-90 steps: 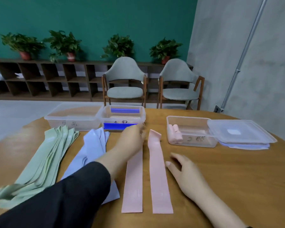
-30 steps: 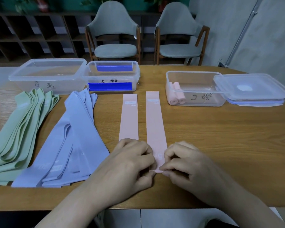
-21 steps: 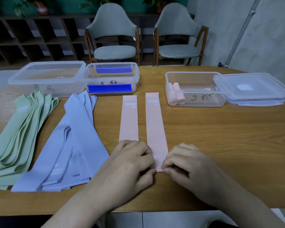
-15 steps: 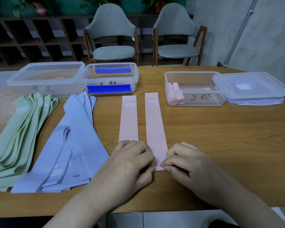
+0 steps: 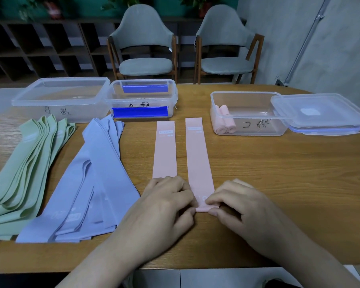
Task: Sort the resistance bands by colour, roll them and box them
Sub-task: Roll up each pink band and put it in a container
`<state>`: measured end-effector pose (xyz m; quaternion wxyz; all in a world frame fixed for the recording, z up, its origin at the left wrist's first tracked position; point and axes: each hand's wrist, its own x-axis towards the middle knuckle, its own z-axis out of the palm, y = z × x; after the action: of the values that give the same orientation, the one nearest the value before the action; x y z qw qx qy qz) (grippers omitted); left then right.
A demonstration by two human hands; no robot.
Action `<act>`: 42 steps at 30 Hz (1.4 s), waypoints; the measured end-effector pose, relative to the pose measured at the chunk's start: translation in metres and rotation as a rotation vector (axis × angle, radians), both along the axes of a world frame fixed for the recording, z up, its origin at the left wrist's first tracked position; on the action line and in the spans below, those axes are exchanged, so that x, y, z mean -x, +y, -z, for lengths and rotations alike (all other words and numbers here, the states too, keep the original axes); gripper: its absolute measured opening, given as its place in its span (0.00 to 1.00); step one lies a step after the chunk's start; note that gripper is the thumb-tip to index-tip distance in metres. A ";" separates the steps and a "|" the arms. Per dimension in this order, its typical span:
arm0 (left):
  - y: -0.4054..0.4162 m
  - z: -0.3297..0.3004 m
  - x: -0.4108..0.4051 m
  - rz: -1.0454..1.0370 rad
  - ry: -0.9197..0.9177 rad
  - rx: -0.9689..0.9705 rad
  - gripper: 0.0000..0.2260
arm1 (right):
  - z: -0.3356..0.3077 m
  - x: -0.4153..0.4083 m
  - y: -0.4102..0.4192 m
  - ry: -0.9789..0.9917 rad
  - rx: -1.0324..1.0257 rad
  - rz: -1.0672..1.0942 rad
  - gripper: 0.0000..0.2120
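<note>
Flat pink elastic resistance band (image 5: 198, 161), right of a pair, lying lengthwise on the wooden table (image 5: 279, 183); near end folded into a small roll, left hand (image 5: 164, 206) and right hand (image 5: 237, 204) each with grip clamped on that end. Second flat pink band (image 5: 165, 150) just beside, its near end under the left hand. Further out: fanned lilac bands (image 5: 96, 183), fanned pale green bands (image 5: 23, 169), open clear plastic box (image 5: 247, 129) holding two rolled pink bands (image 5: 224, 121), two lidded clear boxes (image 5: 104, 98) at the far-left edge.

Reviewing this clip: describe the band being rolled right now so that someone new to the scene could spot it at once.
On the wooden table, two pink bands lie side by side in front of the clear boxes. The one being rolled is the right pink band. Unlike the flat left pink band, its near end is curled up and pinched between the left hand and right hand.
</note>
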<state>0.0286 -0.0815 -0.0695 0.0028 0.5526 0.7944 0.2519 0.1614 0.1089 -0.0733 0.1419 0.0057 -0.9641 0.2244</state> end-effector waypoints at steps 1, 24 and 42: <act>0.000 0.001 0.001 -0.005 -0.029 0.008 0.05 | 0.000 0.000 0.000 -0.001 0.013 0.003 0.08; 0.006 0.006 0.007 -0.048 -0.148 -0.071 0.03 | -0.004 0.001 -0.004 -0.014 -0.046 0.063 0.18; 0.005 0.009 0.005 -0.069 -0.047 -0.025 0.10 | -0.004 0.004 -0.004 -0.007 -0.033 0.090 0.16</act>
<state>0.0233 -0.0769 -0.0786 0.0059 0.5188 0.8094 0.2749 0.1573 0.1048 -0.0692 0.1483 -0.0359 -0.9675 0.2016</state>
